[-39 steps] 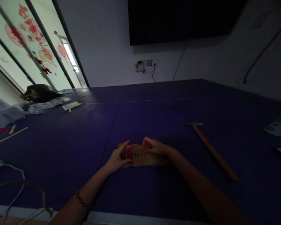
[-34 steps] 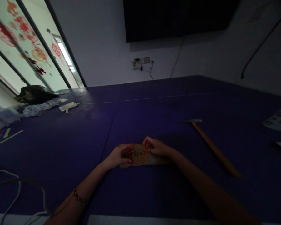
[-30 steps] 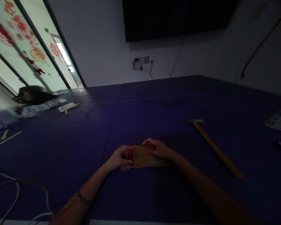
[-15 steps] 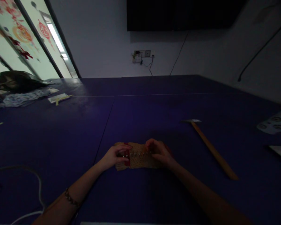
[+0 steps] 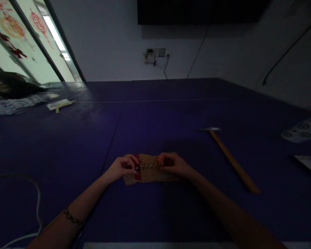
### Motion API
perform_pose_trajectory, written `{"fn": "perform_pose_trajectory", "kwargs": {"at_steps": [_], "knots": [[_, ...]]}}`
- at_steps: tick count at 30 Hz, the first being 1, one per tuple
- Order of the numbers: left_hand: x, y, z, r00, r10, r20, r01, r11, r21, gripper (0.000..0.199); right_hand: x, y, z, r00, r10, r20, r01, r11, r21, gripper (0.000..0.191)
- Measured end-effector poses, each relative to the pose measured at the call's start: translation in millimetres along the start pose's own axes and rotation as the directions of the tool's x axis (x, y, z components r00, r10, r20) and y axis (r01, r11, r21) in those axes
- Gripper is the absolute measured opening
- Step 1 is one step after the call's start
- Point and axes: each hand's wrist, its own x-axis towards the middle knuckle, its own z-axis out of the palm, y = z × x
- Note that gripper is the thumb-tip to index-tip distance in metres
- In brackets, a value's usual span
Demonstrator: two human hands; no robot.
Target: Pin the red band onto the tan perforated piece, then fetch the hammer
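Note:
A flat brown patterned piece (image 5: 149,176), like cloth or card, lies in front of me with a dark red band (image 5: 137,177) near its left end. Across its middle runs a row of small pale, shiny beads (image 5: 146,166); I cannot tell how they are joined. My left hand (image 5: 121,167) curls round the left end of the row, thumb and fingertips at the beads. At the row's other end my right hand (image 5: 175,165) is closed, thumb against the bent fingers, hiding what is between them and part of the piece's right end.
A wooden-handled hammer (image 5: 232,159) lies to the right on the purple table (image 5: 134,211). Farther right are a pale sheet with round marks (image 5: 303,131) and a flat pale-topped object (image 5: 309,164). A white cable (image 5: 38,204) loops at left; papers (image 5: 18,103) and a dark bag (image 5: 12,84) are behind.
The view has shifted slightly. My right thumb and fingers have drawn closer together, and my left fingers have closed a little at the row's left end. The brown piece and hammer lie as before.

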Motion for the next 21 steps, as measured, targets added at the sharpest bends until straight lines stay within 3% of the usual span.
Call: {"fn": "perform_pose_trajectory", "kwargs": {"at_steps": [9,21], "knots": [[-0.6,3.0,0.3,1.000,-0.024,-0.018,0.023,1.000,-0.011,0.012,0.7,6.2,-0.6,0.999,0.046,-0.029,-0.045,0.999,0.032,0.014],[-1.6,3.6,2.3,0.998,-0.027,-0.057,0.023,0.997,-0.080,0.011,0.7,5.0,0.8,0.999,0.003,-0.037,-0.002,1.000,0.030,0.014]]}}
